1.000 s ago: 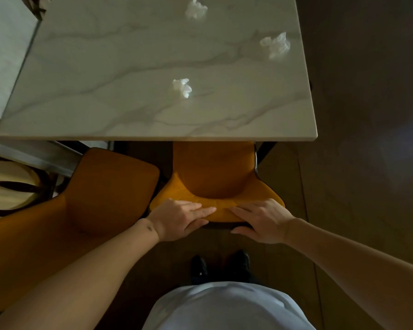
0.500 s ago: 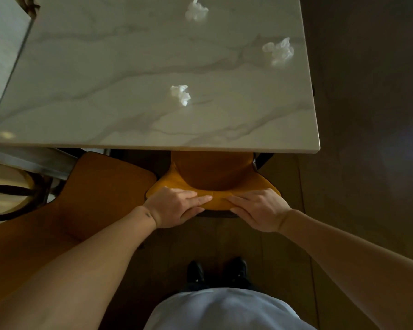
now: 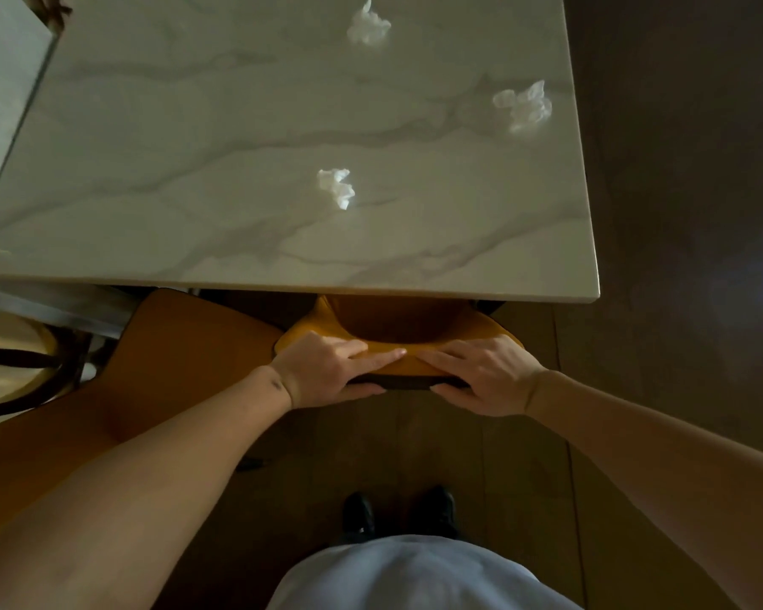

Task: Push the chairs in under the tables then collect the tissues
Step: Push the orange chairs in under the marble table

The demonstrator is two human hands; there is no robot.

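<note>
An orange chair (image 3: pixel 494 330) stands mostly under the white marble table (image 3: pixel 194 253), with only the top of its backrest showing past the near edge. My left hand (image 3: pixel 327 367) and my right hand (image 3: pixel 485 376) hold that backrest side by side, fingers laid over the top and thumbs wrapped round its rear edge. Three crumpled white tissues lie on the table: one near the middle (image 3: pixel 337 187), one by the right edge (image 3: pixel 523 105) and one at the far side (image 3: pixel 368 26).
A second orange chair (image 3: pixel 172 354) stands to the left, pulled out and angled, partly behind my left forearm. Another pale table (image 3: pixel 1 103) adjoins at far left. Dark wooden floor (image 3: pixel 679 257) lies to the right; my black shoes (image 3: pixel 397 508) are below.
The chair has slid forward under the table with both hands on its backrest; less of the seat and back shows now. The table edge appears closer to me.
</note>
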